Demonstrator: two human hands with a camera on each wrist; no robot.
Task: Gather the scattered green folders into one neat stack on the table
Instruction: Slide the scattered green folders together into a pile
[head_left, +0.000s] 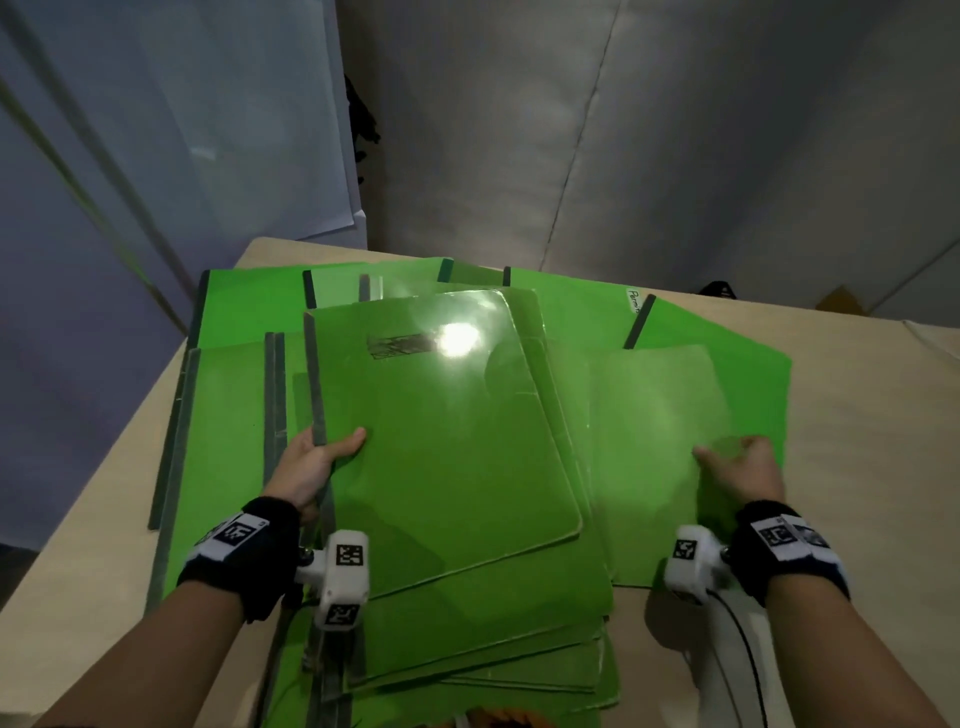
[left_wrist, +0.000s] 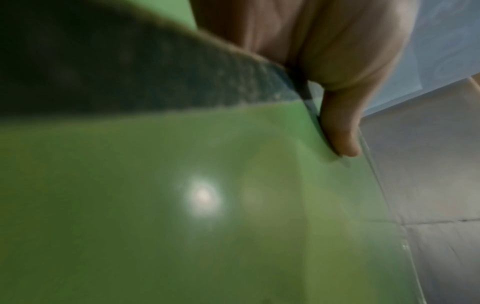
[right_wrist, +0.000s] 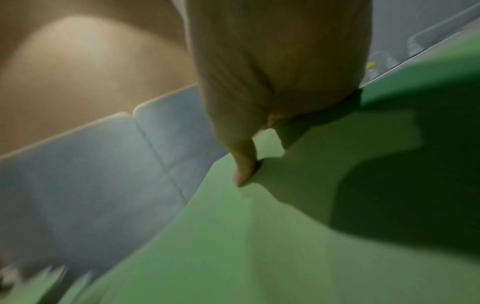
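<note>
The gathering step is judged to be under way: the top folder (head_left: 447, 426) is pinched at its dark spine by the left hand (head_left: 311, 462), thumb above, over the loose pile of green folders (head_left: 691, 332) spread from the worktop's (head_left: 857, 415) near edge toward its far edge. A folder nearer the right edge is gripped by the right hand (head_left: 743, 467). Squaring of the edges is called for next. One handwritten label (head_left: 635, 300) is seen, legible only as "Perm…".

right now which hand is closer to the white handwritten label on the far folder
Right. The right hand grips a folder at the right side, below the white label. The left hand holds the top folder's dark spine, further left of it.
</note>
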